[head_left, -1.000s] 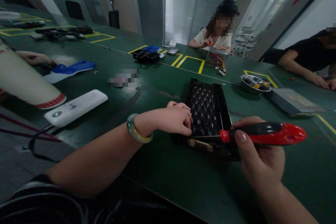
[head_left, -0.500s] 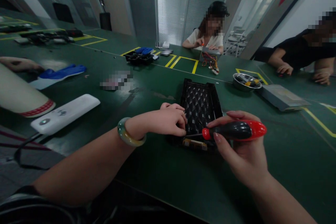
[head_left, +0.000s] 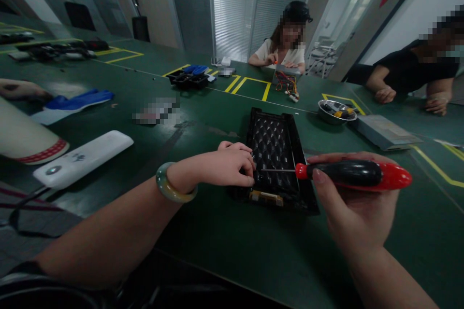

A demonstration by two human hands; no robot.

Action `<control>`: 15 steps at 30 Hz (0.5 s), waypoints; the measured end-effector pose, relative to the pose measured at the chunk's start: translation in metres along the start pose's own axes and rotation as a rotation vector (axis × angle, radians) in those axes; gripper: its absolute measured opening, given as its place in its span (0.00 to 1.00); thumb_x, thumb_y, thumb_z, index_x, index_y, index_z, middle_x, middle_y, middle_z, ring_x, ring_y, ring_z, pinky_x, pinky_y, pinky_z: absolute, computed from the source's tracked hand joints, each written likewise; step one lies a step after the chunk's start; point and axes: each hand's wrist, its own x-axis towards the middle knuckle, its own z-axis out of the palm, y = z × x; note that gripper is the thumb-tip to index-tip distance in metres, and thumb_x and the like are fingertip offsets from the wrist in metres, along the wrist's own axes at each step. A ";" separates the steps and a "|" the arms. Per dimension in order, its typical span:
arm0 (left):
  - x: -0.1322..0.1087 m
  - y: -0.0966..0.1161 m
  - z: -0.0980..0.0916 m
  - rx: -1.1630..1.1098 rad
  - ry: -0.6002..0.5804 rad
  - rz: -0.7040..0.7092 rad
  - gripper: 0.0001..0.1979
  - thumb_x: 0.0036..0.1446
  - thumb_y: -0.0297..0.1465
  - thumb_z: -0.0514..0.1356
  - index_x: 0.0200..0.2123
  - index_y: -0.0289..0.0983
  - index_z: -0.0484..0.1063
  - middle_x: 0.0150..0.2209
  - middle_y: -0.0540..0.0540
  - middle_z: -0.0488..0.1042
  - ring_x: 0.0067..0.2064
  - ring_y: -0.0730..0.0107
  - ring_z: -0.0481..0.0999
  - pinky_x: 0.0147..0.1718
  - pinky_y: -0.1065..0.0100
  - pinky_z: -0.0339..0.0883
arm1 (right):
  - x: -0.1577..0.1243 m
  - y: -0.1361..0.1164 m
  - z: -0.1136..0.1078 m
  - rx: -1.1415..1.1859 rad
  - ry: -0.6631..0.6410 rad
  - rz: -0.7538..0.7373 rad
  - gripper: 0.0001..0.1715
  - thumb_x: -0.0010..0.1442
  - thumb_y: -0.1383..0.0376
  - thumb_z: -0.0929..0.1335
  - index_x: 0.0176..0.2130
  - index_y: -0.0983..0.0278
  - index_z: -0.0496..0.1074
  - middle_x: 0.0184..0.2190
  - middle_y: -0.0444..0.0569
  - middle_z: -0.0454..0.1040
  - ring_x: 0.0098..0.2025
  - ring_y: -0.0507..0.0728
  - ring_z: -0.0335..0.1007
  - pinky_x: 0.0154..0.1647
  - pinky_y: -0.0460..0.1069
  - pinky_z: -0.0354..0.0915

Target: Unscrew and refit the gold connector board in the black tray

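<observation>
A black rectangular tray-like casing point(head_left: 275, 145) with a quilted inside lies on the green table point(head_left: 224, 231) in front of me. My left hand point(head_left: 226, 164), a jade-coloured bangle on its wrist, rests curled against the casing's near left corner, fingertips pinched together on something too small to make out. My right hand point(head_left: 357, 207) grips a red and black screwdriver point(head_left: 348, 175) held level, its thin shaft pointing left toward my left fingertips over the casing.
A white power bank point(head_left: 81, 158) with a cable lies at left, beside a white sleeve point(head_left: 21, 135) and blue gloves point(head_left: 74, 100). A metal bowl point(head_left: 335, 111) and a grey flat box point(head_left: 384, 131) sit at right. Two other people sit across the table.
My right hand drew the screwdriver in toward my left fingers, then back out to the right and slightly up. My left hand stayed at the casing's corner.
</observation>
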 end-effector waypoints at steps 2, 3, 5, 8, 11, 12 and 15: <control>0.000 0.000 0.000 0.007 -0.007 0.008 0.10 0.61 0.40 0.61 0.35 0.44 0.80 0.50 0.53 0.79 0.66 0.52 0.57 0.58 0.52 0.39 | -0.003 -0.003 0.000 -0.003 -0.041 0.029 0.22 0.55 0.69 0.75 0.46 0.59 0.67 0.40 0.50 0.76 0.44 0.65 0.76 0.50 0.64 0.69; 0.000 0.000 -0.001 0.009 -0.010 0.010 0.10 0.61 0.40 0.60 0.35 0.44 0.80 0.50 0.53 0.79 0.66 0.52 0.57 0.58 0.52 0.39 | -0.004 -0.004 -0.001 0.000 -0.059 0.029 0.21 0.55 0.68 0.76 0.46 0.60 0.69 0.41 0.50 0.76 0.45 0.64 0.75 0.51 0.64 0.69; 0.000 -0.001 -0.001 0.008 -0.017 0.015 0.11 0.61 0.41 0.60 0.35 0.44 0.80 0.51 0.52 0.79 0.66 0.52 0.56 0.58 0.52 0.40 | -0.006 -0.005 -0.001 0.032 -0.077 0.009 0.21 0.56 0.68 0.75 0.48 0.59 0.70 0.41 0.49 0.76 0.45 0.62 0.75 0.52 0.62 0.69; 0.001 -0.002 -0.002 0.006 -0.026 0.032 0.12 0.62 0.41 0.59 0.35 0.44 0.80 0.52 0.52 0.78 0.67 0.52 0.55 0.58 0.53 0.41 | -0.008 -0.005 -0.002 0.121 -0.083 0.008 0.22 0.59 0.68 0.73 0.52 0.59 0.69 0.41 0.48 0.76 0.44 0.59 0.75 0.48 0.55 0.72; 0.001 -0.002 -0.003 0.005 -0.030 0.034 0.12 0.62 0.42 0.59 0.35 0.45 0.80 0.53 0.53 0.77 0.67 0.52 0.54 0.58 0.53 0.41 | -0.008 -0.004 -0.001 0.158 -0.107 0.027 0.22 0.62 0.68 0.71 0.54 0.59 0.68 0.42 0.48 0.75 0.43 0.56 0.75 0.45 0.51 0.73; 0.001 -0.002 -0.003 0.005 -0.030 0.029 0.12 0.62 0.42 0.59 0.35 0.44 0.80 0.53 0.53 0.77 0.67 0.52 0.54 0.59 0.53 0.41 | -0.009 -0.003 -0.001 0.148 -0.123 0.026 0.22 0.62 0.68 0.71 0.54 0.59 0.67 0.42 0.48 0.75 0.42 0.56 0.75 0.45 0.51 0.73; 0.001 0.000 -0.003 0.003 -0.033 0.014 0.11 0.61 0.41 0.60 0.35 0.44 0.80 0.53 0.54 0.77 0.67 0.52 0.54 0.59 0.52 0.40 | -0.010 -0.002 0.001 0.113 -0.177 0.020 0.23 0.61 0.68 0.72 0.55 0.59 0.67 0.42 0.48 0.76 0.43 0.56 0.75 0.43 0.50 0.74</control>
